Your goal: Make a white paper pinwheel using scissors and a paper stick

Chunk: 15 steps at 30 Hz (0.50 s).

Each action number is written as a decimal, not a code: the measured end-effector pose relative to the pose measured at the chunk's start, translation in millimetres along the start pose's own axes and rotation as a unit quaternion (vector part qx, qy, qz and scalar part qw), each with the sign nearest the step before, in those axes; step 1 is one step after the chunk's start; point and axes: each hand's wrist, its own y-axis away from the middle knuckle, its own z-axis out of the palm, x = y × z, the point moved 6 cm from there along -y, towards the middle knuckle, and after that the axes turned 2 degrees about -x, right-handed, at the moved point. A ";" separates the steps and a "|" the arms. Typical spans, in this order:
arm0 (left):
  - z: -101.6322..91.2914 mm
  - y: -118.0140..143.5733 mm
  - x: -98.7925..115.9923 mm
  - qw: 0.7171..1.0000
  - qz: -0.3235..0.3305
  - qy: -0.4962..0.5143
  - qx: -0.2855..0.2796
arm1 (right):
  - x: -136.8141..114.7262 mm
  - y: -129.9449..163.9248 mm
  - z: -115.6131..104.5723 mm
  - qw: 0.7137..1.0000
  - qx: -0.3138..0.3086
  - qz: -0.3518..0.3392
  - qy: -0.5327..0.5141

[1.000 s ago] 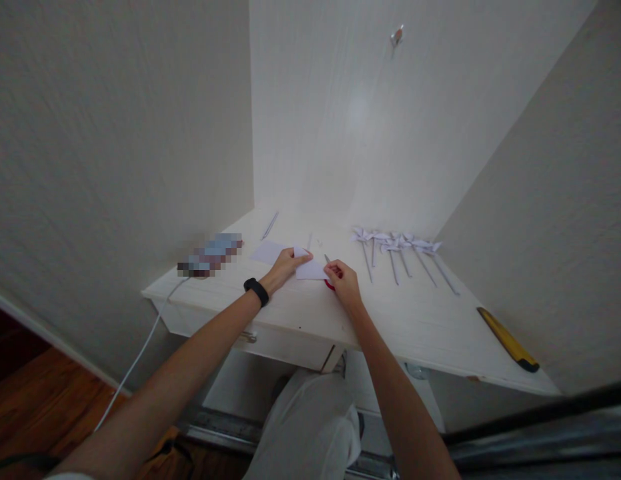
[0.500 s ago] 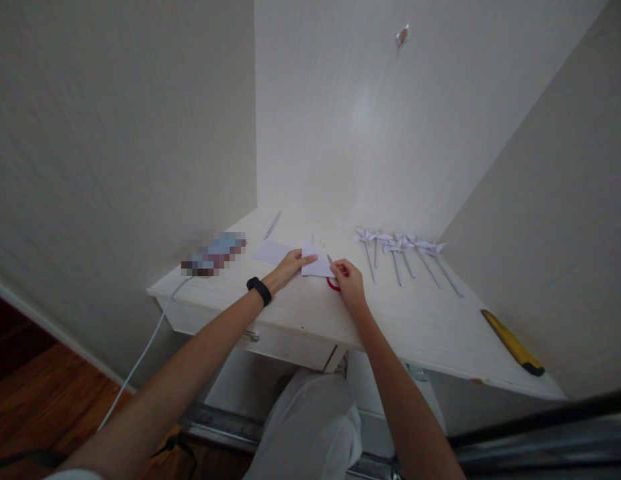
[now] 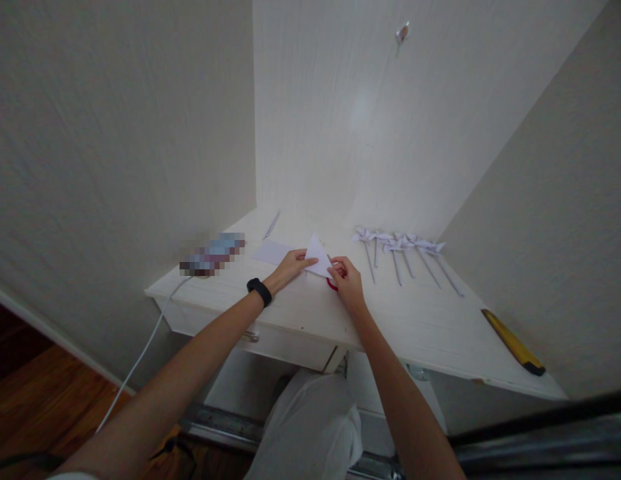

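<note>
Just above the desk, a white piece of paper (image 3: 317, 255) shows a triangular outline with its point upward. My left hand (image 3: 292, 265) pinches its left side, thumb on top. My right hand (image 3: 347, 275) grips its lower right corner between thumb and fingers. Scissors with a red handle (image 3: 332, 284) lie under my right hand, partly hidden by it and the paper. Beside my left hand, a flat white paper sheet (image 3: 271, 252) rests on the desk.
Several white paper pinwheels on sticks (image 3: 397, 244) lie in a row at the right. Thin paper sticks (image 3: 272, 225) lie at the back left. A blurred device (image 3: 213, 255) with a white cable (image 3: 147, 347) sits at left. A yellow-and-black tool (image 3: 513, 343) lies near the right edge.
The paper between my hands has turned from a four-sided outline to a triangle with its point up. My right hand has shifted slightly left at its corner.
</note>
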 end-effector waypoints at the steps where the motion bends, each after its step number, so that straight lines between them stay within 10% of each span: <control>1: 0.0 1.0 2.3 1.000 -0.002 -0.001 0.008 | 0.9 0.1 -1.4 1.000 0.009 0.004 -0.008; 15: -6.7 1.1 10.3 0.991 0.024 -0.115 0.057 | 4.2 -1.5 -5.5 0.998 0.051 -0.026 0.023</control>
